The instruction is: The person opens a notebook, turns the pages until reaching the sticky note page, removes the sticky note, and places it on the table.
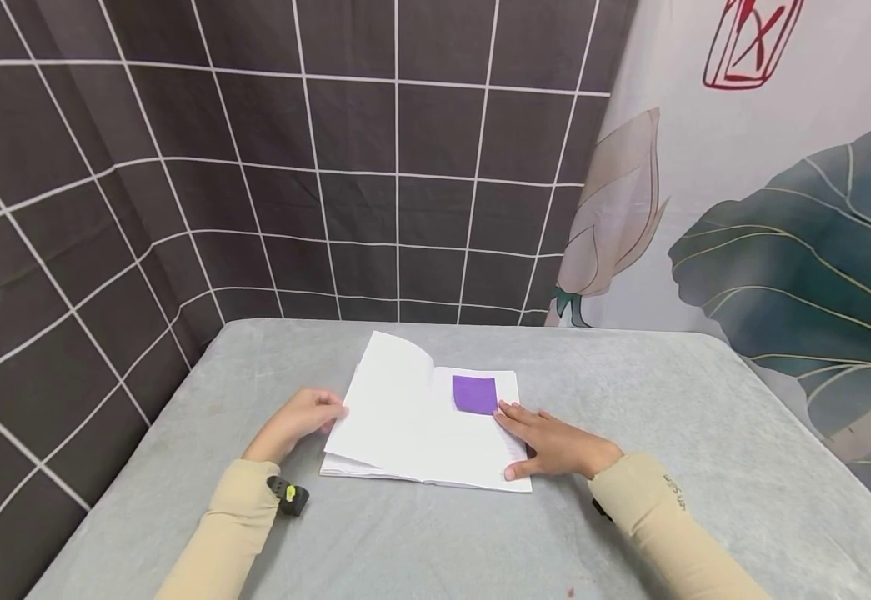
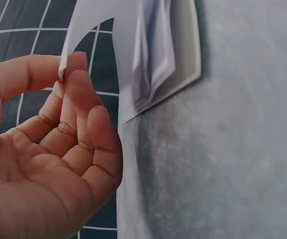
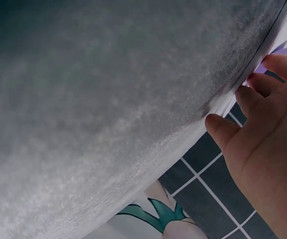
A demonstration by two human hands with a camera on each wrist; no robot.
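Observation:
An open notebook (image 1: 473, 458) with white pages lies on the table. Its left page (image 1: 382, 400) is lifted and curves up at the top. My left hand (image 1: 307, 417) pinches the outer edge of that page between thumb and fingers, as the left wrist view shows close up. A purple sticky note (image 1: 474, 394) sits on the upper part of the right page. My right hand (image 1: 555, 442) rests with spread fingers on the right page's outer edge, its fingertips right beside the note. In the right wrist view, the fingers (image 3: 250, 99) reach over the notebook's edge.
The notebook lies on a grey cloth-covered table (image 1: 405, 550). Behind it hangs a dark curtain with a white grid (image 1: 435, 208). A pale curtain (image 1: 645, 300) with flower and leaf prints hangs at the right. A dark device (image 1: 292, 497) is strapped at the left wrist.

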